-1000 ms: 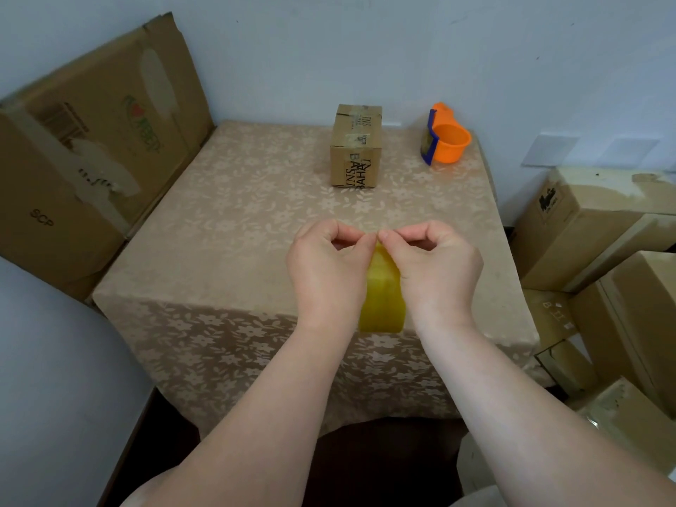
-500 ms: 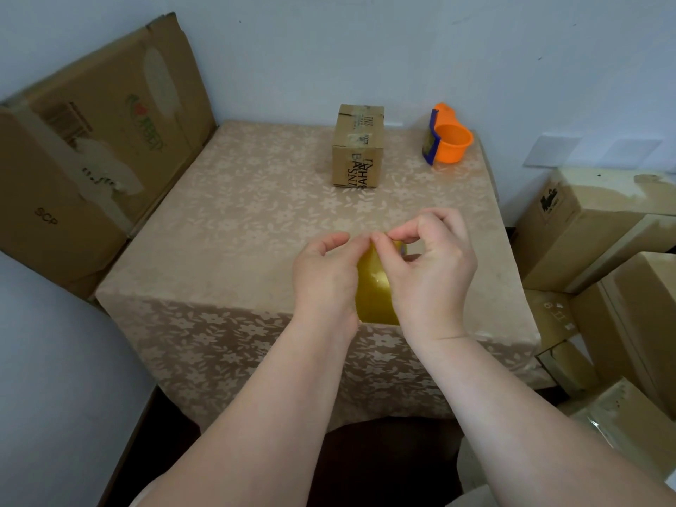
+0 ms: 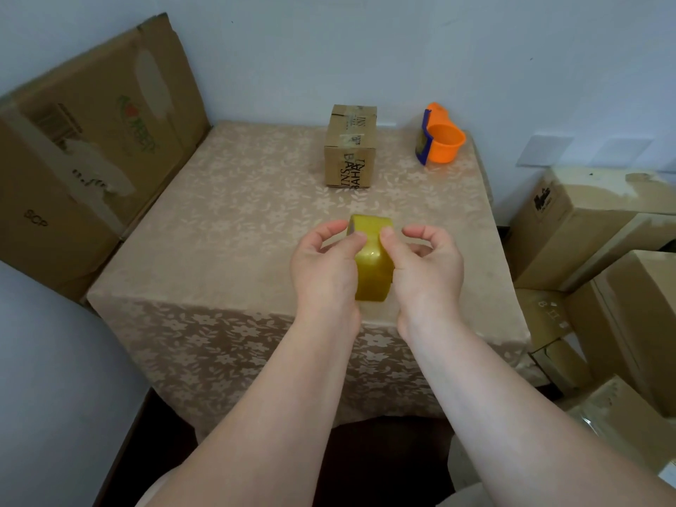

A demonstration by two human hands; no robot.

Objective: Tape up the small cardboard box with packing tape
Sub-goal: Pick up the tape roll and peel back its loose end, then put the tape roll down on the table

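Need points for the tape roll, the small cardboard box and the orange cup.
tape roll [image 3: 373,267], head view: on its glossy yellow outer band, between the two hands.
small cardboard box [image 3: 350,169], head view: on its printed front face.
orange cup [image 3: 444,143], head view: on its side wall below the rim.

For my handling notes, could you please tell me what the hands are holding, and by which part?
Both hands hold the yellowish roll of packing tape: the left hand and right hand clasp its opposite flat sides, thumbs pressed on the outer band near the top.
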